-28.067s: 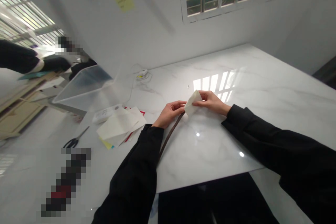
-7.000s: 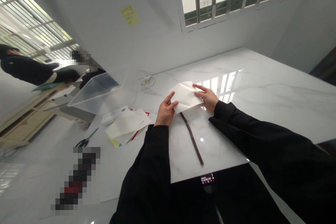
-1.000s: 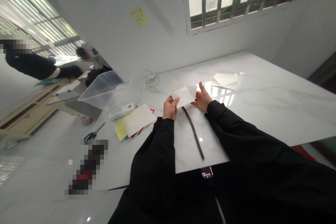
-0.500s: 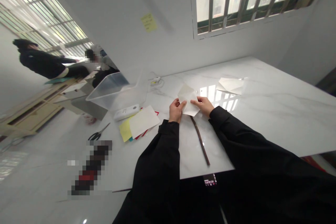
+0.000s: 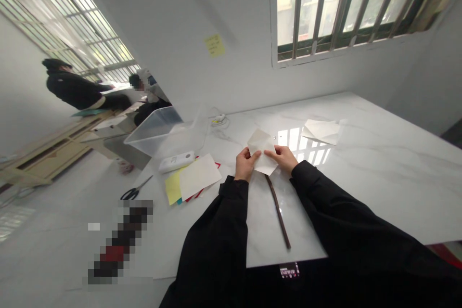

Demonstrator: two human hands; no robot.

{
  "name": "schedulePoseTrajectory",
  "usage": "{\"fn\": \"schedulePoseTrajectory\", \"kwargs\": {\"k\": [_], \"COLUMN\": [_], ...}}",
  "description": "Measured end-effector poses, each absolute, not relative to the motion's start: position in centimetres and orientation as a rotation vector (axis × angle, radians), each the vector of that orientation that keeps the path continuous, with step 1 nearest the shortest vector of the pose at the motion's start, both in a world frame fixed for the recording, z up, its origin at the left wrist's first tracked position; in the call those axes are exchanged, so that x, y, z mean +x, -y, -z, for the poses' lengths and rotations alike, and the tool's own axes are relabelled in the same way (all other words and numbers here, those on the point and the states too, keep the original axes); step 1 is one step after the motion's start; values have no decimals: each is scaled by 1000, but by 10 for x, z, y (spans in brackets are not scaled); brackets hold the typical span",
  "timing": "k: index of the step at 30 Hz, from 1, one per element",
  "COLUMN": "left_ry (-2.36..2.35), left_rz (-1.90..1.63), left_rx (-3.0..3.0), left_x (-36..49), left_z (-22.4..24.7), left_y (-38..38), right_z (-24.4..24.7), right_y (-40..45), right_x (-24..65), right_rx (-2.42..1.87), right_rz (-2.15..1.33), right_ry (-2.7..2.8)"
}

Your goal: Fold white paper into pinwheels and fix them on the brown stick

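Observation:
My left hand [image 5: 246, 164] and my right hand [image 5: 282, 158] both pinch a folded sheet of white paper [image 5: 262, 148] between fingers and thumbs, just above the marble tabletop [image 5: 378, 192]. Its upper corner stands free of my fingers. Below my hands, a thin dark brown strip [image 5: 277, 211] lies on the marble, not touched by either hand. A second folded white sheet [image 5: 321, 131] rests farther off on the right. Black sleeves cover both my forearms.
On the left of the table are stacked paper sheets [image 5: 199, 176], a yellow sheet [image 5: 173, 187], a white device [image 5: 176, 161] and a clear plastic bin [image 5: 162, 137]. Scissors [image 5: 135, 190] lie beyond. Two people [image 5: 74, 89] sit farther left.
The white sheet sits a little differently between my fingers, with both hands still on it. The whole scene has shifted slightly in view as my head moved.

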State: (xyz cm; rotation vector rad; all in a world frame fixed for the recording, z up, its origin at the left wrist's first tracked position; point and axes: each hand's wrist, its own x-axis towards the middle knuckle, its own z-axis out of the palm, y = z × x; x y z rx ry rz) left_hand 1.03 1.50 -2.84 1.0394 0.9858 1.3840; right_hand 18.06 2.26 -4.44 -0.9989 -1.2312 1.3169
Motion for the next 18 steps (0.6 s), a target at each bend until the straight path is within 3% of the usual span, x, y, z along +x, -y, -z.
{"fn": "schedulePoseTrajectory", "kwargs": {"k": [18], "left_ry": [-944], "left_rz": [-1307], "left_rx": [1026], "left_x": [8], "left_z": [25], "left_y": [-13], "right_z": [43], "right_y": [-21], "right_x": [181], "right_rx": [-1133], "right_rz": [-1245], "right_ry": [1307]}}
